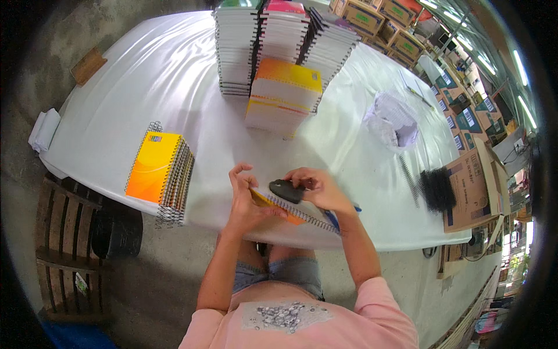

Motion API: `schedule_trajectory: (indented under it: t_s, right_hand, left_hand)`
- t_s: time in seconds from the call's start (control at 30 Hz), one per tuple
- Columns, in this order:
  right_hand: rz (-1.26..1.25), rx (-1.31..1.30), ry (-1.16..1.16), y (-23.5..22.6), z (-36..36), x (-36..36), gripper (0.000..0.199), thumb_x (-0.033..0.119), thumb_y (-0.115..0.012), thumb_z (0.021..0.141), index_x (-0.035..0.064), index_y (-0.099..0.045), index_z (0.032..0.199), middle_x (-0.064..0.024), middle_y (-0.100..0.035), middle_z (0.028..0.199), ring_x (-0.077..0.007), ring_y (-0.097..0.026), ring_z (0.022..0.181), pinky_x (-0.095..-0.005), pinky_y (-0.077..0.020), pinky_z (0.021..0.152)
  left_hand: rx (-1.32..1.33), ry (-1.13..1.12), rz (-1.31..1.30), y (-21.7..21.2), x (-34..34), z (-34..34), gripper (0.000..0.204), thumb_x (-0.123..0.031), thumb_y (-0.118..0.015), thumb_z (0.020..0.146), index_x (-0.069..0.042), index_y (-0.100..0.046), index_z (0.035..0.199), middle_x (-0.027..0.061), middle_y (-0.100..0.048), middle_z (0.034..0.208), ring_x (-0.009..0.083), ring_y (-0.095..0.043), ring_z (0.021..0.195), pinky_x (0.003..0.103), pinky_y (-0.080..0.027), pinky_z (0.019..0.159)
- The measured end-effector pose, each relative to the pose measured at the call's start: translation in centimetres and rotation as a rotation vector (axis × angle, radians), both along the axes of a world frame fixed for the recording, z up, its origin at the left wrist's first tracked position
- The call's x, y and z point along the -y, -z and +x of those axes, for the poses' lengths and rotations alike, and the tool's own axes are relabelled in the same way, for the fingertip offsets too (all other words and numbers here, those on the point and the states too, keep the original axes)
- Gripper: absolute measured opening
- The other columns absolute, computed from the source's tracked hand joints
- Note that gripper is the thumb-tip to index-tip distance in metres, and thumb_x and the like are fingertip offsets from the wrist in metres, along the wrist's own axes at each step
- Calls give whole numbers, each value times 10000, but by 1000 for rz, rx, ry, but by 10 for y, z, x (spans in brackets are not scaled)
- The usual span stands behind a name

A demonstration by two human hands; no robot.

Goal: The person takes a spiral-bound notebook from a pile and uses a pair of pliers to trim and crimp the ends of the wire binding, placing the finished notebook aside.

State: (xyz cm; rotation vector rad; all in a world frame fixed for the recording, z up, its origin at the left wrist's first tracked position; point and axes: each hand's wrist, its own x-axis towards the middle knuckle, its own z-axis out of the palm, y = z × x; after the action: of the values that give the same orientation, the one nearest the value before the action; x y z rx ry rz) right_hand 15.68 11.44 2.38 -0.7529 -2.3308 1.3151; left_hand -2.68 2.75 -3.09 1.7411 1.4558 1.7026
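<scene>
At the table's near edge, my left hand (247, 200) grips a spiral-bound notebook (294, 220) with a yellow and orange cover, tilted with its coil facing up. The coil runs slantwise down to the right and sticks out past the cover. My right hand (317, 187) has its fingers closed on a black rounded object (285, 191), held over the coil. Its exact kind does not show. A blue object (332, 220) lies beside my right wrist, partly hidden by the forearm.
On the white-covered table (209, 139), a stack of yellow-orange notebooks (154, 166) stands left. Tall notebook stacks (235, 49) and a yellow-topped stack (285, 93) stand ahead. To the right are a crumpled white bag (392, 119), black coils (437, 190) and a cardboard box (468, 189).
</scene>
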Motion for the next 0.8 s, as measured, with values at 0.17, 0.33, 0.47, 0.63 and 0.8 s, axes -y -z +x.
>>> schedule_trajectory:
  t_s: [0.17, 0.33, 0.47, 0.63, 0.8]
  right_hand:
    - [-206, -222, -64, -11, -18, 2, 189, -48, -549, 662, -25, -570, 848, -100, -642, 986, -178, -584, 884, -302, -460, 819]
    - [-214, -434, -227, -31, -36, 26, 305, -123, -551, 613, -26, -593, 900, -67, -637, 899, -139, -563, 830, -289, -464, 799]
    - [-188, -133, 9, -22, -42, 0, 216, -169, -532, 640, -18, -534, 794, -120, -647, 1023, -158, -574, 956, -299, -465, 846]
    - [82, -46, 62, -4, -40, 8, 317, -147, -497, 621, 3, -579, 888, -99, -640, 848, -171, -600, 803, -285, -471, 759]
    - [366, -147, 472, 3, 19, -20, 327, -40, -549, 651, 38, -609, 963, -186, -619, 1002, -288, -630, 783, -345, -495, 683]
  left_hand:
    - [262, 21, -147, 12, 0, -2, 871, -275, -927, 406, -89, -296, 977, 118, -325, 1020, 277, -343, 1078, 381, -393, 840]
    - [579, 51, -240, 16, -9, -13, 899, -261, -927, 412, -77, -259, 985, 115, -295, 1041, 258, -346, 1054, 369, -385, 870]
    - [15, -8, -53, 10, 0, -5, 969, -357, -931, 368, -70, -266, 1012, 114, -276, 1064, 255, -327, 1046, 389, -356, 917]
    - [130, 32, -64, 9, 3, 1, 1071, -327, -918, 361, -120, -237, 1161, 72, -278, 1072, 209, -350, 1015, 356, -405, 875]
    - [355, 116, -172, 18, 2, -2, 778, -215, -883, 578, -94, -270, 1043, 81, -255, 1103, 149, -339, 894, 309, -399, 842]
